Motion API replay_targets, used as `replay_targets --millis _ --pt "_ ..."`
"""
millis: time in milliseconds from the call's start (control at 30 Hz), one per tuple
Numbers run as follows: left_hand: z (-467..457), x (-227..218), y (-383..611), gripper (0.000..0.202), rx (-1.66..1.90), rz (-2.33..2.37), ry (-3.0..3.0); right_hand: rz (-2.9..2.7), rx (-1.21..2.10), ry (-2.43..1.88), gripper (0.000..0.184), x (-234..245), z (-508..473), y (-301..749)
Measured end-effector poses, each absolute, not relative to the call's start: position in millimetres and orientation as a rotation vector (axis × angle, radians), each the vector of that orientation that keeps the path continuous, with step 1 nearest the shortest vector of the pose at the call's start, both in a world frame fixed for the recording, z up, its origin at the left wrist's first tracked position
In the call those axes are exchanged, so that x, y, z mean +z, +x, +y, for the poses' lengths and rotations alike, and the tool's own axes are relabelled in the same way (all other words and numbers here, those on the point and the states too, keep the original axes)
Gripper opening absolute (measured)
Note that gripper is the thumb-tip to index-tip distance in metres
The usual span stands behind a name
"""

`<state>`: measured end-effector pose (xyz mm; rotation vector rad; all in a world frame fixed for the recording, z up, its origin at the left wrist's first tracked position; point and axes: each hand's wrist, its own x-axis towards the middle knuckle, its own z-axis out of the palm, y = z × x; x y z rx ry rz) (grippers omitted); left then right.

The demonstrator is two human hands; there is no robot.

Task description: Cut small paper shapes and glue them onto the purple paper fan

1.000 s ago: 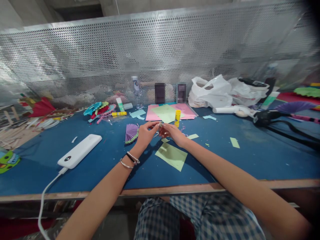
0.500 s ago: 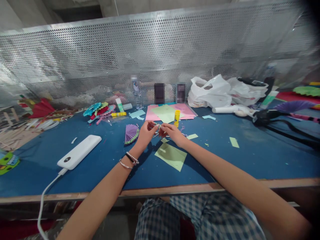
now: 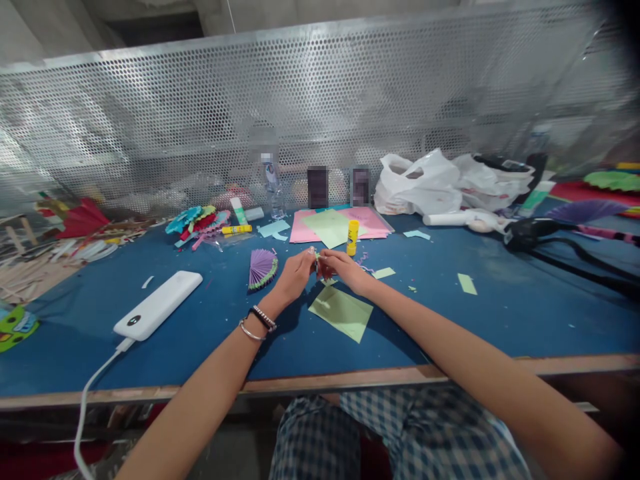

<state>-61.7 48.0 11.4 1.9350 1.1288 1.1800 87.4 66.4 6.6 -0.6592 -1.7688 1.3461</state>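
My left hand (image 3: 299, 272) and my right hand (image 3: 343, 268) meet above the blue table, fingertips pinched together around a small piece of light green paper (image 3: 317, 256). Most of that piece is hidden by the fingers. Below the hands lies a light green paper sheet (image 3: 343, 313). Left of my left hand rests a pleated purple paper fan (image 3: 262, 269) with a green edge. A yellow glue stick (image 3: 353, 238) stands upright just behind my right hand. Purple paper scraps (image 3: 365, 261) and a green strip (image 3: 384, 273) lie beside it.
A white power bank (image 3: 159, 305) with a cable lies at the left. Pink paper sheets (image 3: 303, 228) lie at the back, with white plastic bags (image 3: 417, 183) to their right. Paper flowers (image 3: 193, 223) sit back left. A perforated metal panel (image 3: 300, 87) rises behind the table.
My left hand's fingers have curled closer against my right hand's fingertips, and the green piece has turned slightly between them. Things on the table keep their places.
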Motion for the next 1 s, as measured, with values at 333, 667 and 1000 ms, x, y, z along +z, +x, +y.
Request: replay_targets --millis 333,667,1000 --pt "47.7 13.1 -62.9 0.045 1.144 1.226 2.003 -1.799 1.347 -0.653 0.019 6.0 66.8 88.0" --pt "49.7 13.0 -61.8 0.045 1.101 1.205 2.008 -1.818 1.306 -0.604 0.018 6.6 66.2 88.0" --pt "43.6 18.4 -60.0 0.048 1.085 1.157 2.058 -1.901 1.14 -0.68 0.018 5.6 65.9 88.2"
